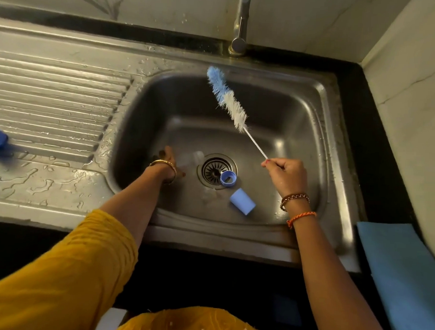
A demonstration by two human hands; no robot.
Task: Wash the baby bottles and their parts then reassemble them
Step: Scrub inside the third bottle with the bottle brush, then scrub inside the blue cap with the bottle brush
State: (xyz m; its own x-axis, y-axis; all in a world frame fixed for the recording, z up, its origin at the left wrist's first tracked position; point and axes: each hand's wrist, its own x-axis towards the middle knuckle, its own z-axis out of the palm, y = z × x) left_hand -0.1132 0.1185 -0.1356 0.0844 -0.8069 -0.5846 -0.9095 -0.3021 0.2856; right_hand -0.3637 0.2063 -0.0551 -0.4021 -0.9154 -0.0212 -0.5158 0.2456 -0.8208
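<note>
The right hand [286, 174] is gripping the thin wire handle of a bottle brush [227, 98], its blue-and-white bristles pointing up toward the sink's [336, 150] far rim. The left hand [168, 162] is reaching down to the basin floor, fingers closing round a clear bottle [191, 158] just left of the drain [215, 170]. A blue screw ring [228, 178] is lying on the drain's near edge, and a blue cap [242, 201] is resting beside it, nearer the front rim.
</note>
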